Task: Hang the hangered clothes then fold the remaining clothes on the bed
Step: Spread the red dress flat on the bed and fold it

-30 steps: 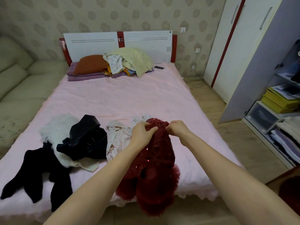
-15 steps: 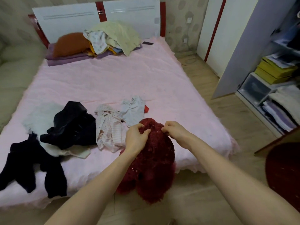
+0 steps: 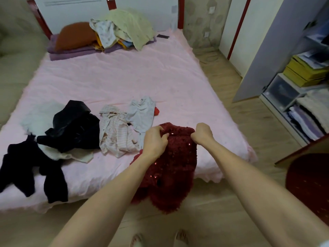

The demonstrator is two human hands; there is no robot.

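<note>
A dark red sequined fluffy garment (image 3: 170,168) hangs over the front edge of the pink bed (image 3: 124,81). My left hand (image 3: 154,139) grips its top left edge and my right hand (image 3: 203,133) pinches its top right corner, stretching the top edge between them. To the left lie a pale striped garment (image 3: 115,134), a light grey piece (image 3: 142,113), a black shiny garment (image 3: 74,125) on a white one (image 3: 39,114), and black leggings (image 3: 30,168).
Pillows and a heap of pale clothes (image 3: 124,27) sit at the headboard. A white wardrobe (image 3: 249,32) and open shelves (image 3: 302,90) with boxes and folded items stand on the right. A red stool (image 3: 309,182) is at the right, on the wooden floor (image 3: 231,122).
My hands have moved apart along the red garment's top edge, spreading it wider. The view has tilted further down and the bed looks lower in the frame.
</note>
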